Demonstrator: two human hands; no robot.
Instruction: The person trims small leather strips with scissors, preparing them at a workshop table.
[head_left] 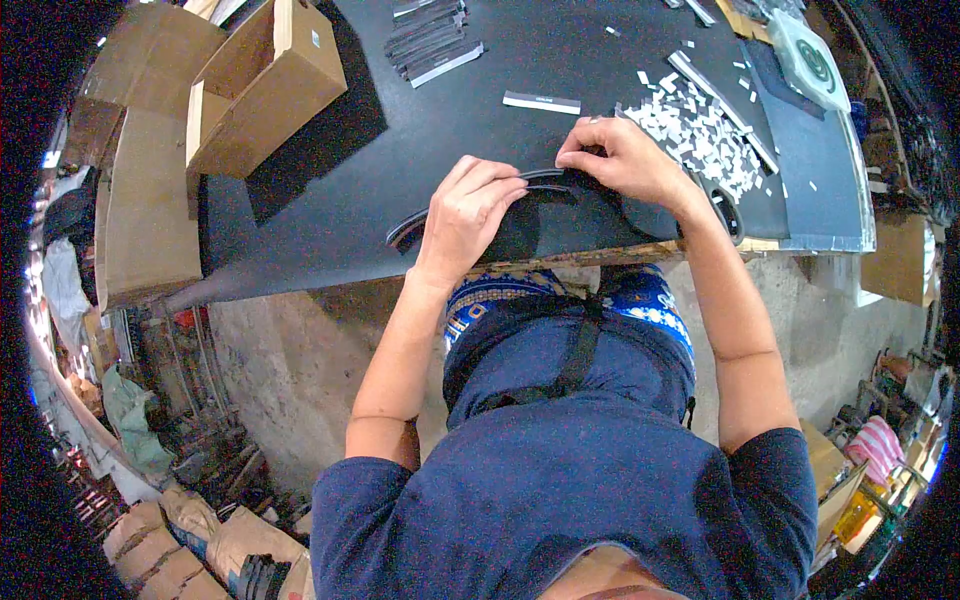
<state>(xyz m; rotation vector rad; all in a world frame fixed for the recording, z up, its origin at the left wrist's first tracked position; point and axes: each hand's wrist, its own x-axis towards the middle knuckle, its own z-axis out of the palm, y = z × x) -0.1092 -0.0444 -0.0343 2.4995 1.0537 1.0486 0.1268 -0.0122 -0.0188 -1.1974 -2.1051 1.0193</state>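
My left hand (468,215) is closed around a narrow, curved black strip (405,228), fingers bent over its middle. The strip bows over the dark tabletop, and its right end reaches the fingertips of my right hand (630,160). That hand is closed in a pinch at this end; what lies between the fingertips is too small to make out. Just above the hands lies a flat strip with a white label band (541,103). To the right of my right hand spreads a pile of small white paper bits (700,135).
An open cardboard box (265,90) stands at the left. Several dark strips (430,40) are stacked at the back. A long grey-white strip (722,108) crosses the paper bits. Black looped handles (728,212) lie by my right wrist, and a clear plastic package (808,60) sits far right.
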